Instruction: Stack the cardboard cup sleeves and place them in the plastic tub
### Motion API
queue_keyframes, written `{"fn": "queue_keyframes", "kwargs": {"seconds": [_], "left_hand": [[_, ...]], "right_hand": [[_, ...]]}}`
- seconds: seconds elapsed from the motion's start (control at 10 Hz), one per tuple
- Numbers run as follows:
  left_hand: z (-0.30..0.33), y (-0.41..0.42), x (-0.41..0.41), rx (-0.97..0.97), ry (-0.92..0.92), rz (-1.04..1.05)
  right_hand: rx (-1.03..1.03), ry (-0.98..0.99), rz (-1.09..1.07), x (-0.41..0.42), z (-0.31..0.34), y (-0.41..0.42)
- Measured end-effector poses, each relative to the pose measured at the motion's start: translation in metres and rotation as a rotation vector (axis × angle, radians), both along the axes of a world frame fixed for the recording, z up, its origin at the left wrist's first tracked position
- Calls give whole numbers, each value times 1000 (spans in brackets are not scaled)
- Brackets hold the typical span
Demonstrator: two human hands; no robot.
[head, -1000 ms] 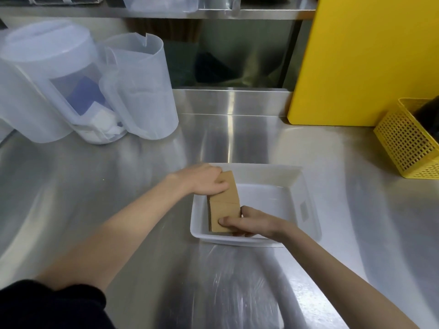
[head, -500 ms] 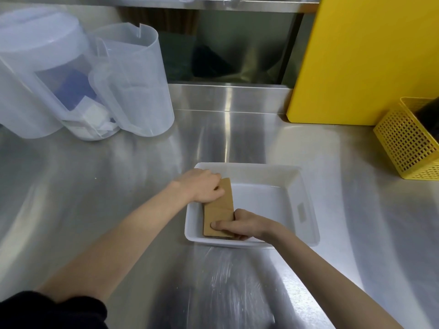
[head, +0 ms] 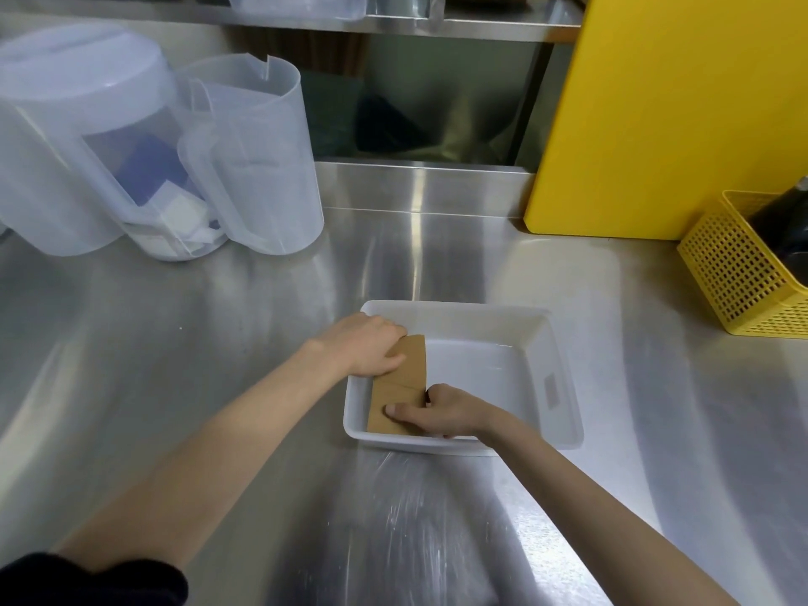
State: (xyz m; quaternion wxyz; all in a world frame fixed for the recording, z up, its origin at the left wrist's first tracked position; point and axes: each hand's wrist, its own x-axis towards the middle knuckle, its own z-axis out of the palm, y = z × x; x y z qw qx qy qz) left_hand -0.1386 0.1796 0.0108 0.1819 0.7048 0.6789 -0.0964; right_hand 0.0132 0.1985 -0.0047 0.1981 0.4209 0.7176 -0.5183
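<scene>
A stack of brown cardboard cup sleeves (head: 402, 387) lies flat along the left side of the white plastic tub (head: 555, 387), which sits on the steel counter. My left hand (head: 367, 349) grips the stack's far end, over the tub's left rim. My right hand (head: 430, 413) holds the near end inside the tub, thumb on top. How many sleeves are in the stack cannot be told.
Two translucent plastic jugs (head: 258, 168) and a lidded container (head: 78, 137) stand at the back left. A yellow board (head: 669, 111) leans at the back right, with a yellow mesh basket (head: 743, 273) beside it. A steel shelf runs above the counter's back.
The sleeve stack has gone from tilted above the tub to lying lower and flatter against its left side. Both hands stayed on it.
</scene>
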Motion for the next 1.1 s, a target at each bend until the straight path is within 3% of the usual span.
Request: {"fn": "queue_keyframes", "kwargs": {"seconds": [0.4, 0.6, 0.8, 1.1], "left_hand": [[-2, -4, -2, 53, 32, -3], [11, -10, 1, 48, -27, 97], [40, -18, 3, 114, -47, 156], [120, -27, 4, 449, -23, 214]], "right_hand": [[127, -25, 21, 2, 2, 3], [269, -55, 30, 11, 4, 10], [461, -79, 74, 24, 29, 21], [924, -88, 55, 39, 122, 40]]}}
